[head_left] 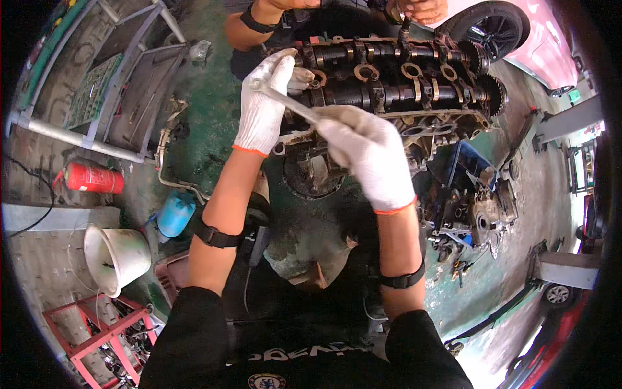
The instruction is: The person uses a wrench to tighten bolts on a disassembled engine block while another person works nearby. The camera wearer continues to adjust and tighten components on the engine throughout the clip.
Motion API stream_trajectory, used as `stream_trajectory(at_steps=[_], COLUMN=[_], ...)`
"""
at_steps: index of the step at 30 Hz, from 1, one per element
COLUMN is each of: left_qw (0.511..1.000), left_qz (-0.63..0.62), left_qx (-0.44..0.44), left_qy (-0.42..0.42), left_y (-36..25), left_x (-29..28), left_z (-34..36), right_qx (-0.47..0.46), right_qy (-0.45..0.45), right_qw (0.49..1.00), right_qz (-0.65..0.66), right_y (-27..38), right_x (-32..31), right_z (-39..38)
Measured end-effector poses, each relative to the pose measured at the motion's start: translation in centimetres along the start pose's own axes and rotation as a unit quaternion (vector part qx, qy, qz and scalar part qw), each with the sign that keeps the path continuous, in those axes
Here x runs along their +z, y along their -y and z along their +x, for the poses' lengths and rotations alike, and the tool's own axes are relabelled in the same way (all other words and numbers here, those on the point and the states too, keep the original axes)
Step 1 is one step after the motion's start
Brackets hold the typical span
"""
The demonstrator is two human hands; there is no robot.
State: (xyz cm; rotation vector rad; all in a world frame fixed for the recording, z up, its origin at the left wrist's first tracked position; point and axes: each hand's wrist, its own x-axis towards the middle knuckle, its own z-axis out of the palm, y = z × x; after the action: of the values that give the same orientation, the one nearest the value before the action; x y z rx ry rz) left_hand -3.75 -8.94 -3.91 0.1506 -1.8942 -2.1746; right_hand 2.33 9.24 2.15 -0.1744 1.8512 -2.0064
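My right hand (369, 146), in a white knit glove, is closed around a metal wrench (288, 102). The wrench points left, its far end lying over my other glove. My left hand (265, 97), also gloved, is at the left end of an oily cylinder head (389, 117), fingers bent against it; what they hold, if anything, is hidden. Two dark camshafts (343, 96) run along the top, with toothed sprockets (494, 95) at the right end. Across the engine, a co-worker's hand (424, 9) grips a tool standing on the head; their other arm (249, 29) reaches in from the left.
Left are a metal rack (84, 139), a red fire extinguisher (94, 177), a blue jug (176, 212), a white bucket (116, 256) and a red frame stand (103, 337). Right are a blue crate (470, 162), greasy engine parts (483, 214) and lift arms (567, 269). A pink car (534, 39) stands behind.
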Motion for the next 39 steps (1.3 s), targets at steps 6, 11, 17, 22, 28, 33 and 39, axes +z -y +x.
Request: stream_trajectory(at_steps=[6,11,17,22,28,33,39], left_qw=[0.999,0.998,0.996,0.995,0.982,0.982,0.975], left_qz=[-0.034,0.060,0.083,0.094,0.168,0.164,0.185], left_qx=[-0.008,0.020,0.027,0.022,0.086,0.090,0.114], left_qy=[-0.002,0.018,0.018,0.024,0.013,0.029,0.046], left_y=[-0.4,-1.1,-1.7,-1.3,-0.8,-0.9,-1.0], left_x=[-0.2,0.4,0.6,0.6,0.5,0.3,0.0], left_z=[-0.8,-1.7,-1.7,-1.8,-1.2,-1.1,-0.8], right_qx=[0.018,0.028,0.007,-0.058,-0.088,0.074,0.060], right_qy=[-0.083,-0.109,-0.139,-0.186,-0.201,-0.051,0.107], right_qw=[0.996,0.994,0.990,0.978,0.972,0.993,0.989], right_qz=[-0.024,0.005,0.023,0.074,0.085,-0.072,0.081], right_y=[0.8,0.5,0.4,0.1,-0.2,1.1,-1.8], right_x=[-3.3,-3.3,-3.6,-4.6,-5.8,-5.7,0.9], right_z=[-0.2,0.2,0.4,0.6,0.9,-0.5,0.2])
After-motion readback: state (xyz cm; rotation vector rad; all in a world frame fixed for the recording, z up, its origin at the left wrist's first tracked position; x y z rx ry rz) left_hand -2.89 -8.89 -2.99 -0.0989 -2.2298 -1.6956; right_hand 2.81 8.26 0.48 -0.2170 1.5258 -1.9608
